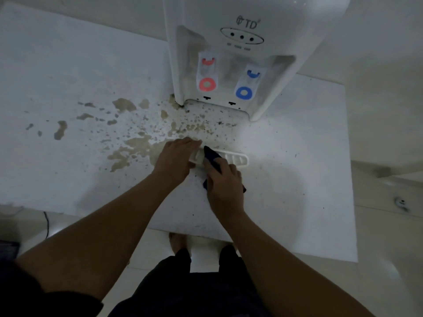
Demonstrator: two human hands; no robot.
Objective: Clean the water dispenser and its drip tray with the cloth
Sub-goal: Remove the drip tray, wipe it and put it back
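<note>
The left hand (pixel 176 159) grips one end of the slotted white plastic drip tray (pixel 231 157), fingers curled over its rim, holding it above the stained white counter (pixel 297 179). The right hand (pixel 225 186) clutches a dark blue cloth (pixel 211 156), its soft folded tip pressed onto the tray just beside the left fingertips. The glossy white water dispenser (pixel 251 24) stands beyond.

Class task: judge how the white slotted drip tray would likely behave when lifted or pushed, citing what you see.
The drip tray probably stays stiff: it keeps its shape while the left hand holds one end. Likely light, being thin and slotted. Its damp-looking plastic may slip against the cloth.
</note>
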